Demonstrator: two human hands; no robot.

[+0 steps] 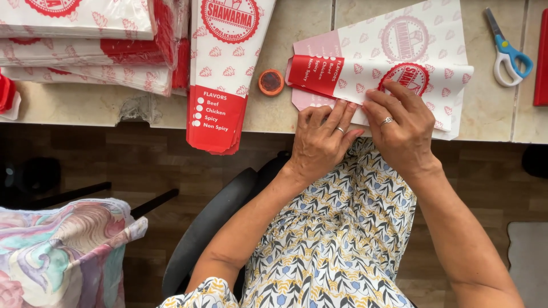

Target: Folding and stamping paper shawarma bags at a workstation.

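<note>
Now both hands, left hand (321, 141) and right hand (402, 128), press a red-and-white paper sleeve (394, 63).

paper stacks (85, 40) cut off at top edge, red object (541, 57) cropped at right

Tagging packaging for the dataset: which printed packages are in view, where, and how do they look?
Folded sleeve: under both hands at counter edge, white and red, round emblem.
Sleeve pile: centre, overhanging the edge, tapered, red bottom band.
Side stacks: top left, flat, white with red.
</note>
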